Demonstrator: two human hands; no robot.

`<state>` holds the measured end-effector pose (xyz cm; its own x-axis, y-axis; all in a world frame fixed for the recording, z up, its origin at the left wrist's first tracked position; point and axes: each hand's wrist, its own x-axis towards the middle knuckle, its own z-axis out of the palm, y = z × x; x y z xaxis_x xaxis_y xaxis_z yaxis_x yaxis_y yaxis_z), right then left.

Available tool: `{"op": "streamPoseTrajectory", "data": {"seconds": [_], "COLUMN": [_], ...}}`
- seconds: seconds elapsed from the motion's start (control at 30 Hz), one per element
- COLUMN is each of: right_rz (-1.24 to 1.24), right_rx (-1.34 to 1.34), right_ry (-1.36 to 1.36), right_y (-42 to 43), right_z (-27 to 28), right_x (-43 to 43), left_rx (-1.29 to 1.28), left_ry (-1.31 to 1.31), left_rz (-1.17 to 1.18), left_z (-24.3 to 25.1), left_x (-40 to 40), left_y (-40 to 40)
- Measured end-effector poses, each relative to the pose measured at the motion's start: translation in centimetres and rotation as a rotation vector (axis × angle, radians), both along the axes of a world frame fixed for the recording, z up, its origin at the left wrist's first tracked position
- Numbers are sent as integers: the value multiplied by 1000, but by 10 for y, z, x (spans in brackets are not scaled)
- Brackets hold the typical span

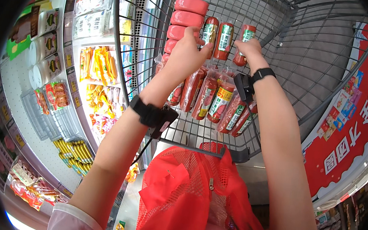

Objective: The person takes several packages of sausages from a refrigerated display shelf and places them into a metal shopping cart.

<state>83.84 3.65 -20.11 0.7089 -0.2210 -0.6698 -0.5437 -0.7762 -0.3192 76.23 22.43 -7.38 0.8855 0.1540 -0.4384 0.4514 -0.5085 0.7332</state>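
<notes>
My left hand (187, 50) is over the stack of pink wrapped sausages (187, 18), thumb and fingers apart. Its thumb overlaps the lower end of a packaged sausage (210, 27); whether it touches is hard to tell. Farther right, my right hand (250, 51) grips a slightly tilted sausage pack (248, 31) with a green and white label. Between the hands lies another red sausage pack (224, 40). Nearer to me, a row of larger sausage packs (204, 98) lies side by side in the wire shopping cart (185, 135).
A red mesh vest (176, 194) is just below the cart's near edge. Lit shelves (72, 104) with packaged foods run along the left. At right stands a red promotional display (362, 122) bearing writing. Black wrist straps (147, 111) with cabled devices are on both my wrists.
</notes>
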Motion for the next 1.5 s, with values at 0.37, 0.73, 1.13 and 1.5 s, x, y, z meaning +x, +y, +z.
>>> {"op": "streamPoseTrajectory", "data": {"seconds": [0.37,0.73,1.13,1.5], "right_rz": [-5,298,851,187], "right_rx": [845,762,257,-130], "right_ry": [323,381,189,-136], "right_y": [77,155,144,92], "right_z": [127,85,119,13], "right_x": [-81,-179,-119,-5], "left_rx": [115,321,670,682], "left_ry": [255,303,-131,-287], "left_rz": [-627,-1013,-1002,-750], "left_z": [71,67,29,19], "left_x": [-132,-145,-162,-95], "left_y": [9,44,61,39]}}
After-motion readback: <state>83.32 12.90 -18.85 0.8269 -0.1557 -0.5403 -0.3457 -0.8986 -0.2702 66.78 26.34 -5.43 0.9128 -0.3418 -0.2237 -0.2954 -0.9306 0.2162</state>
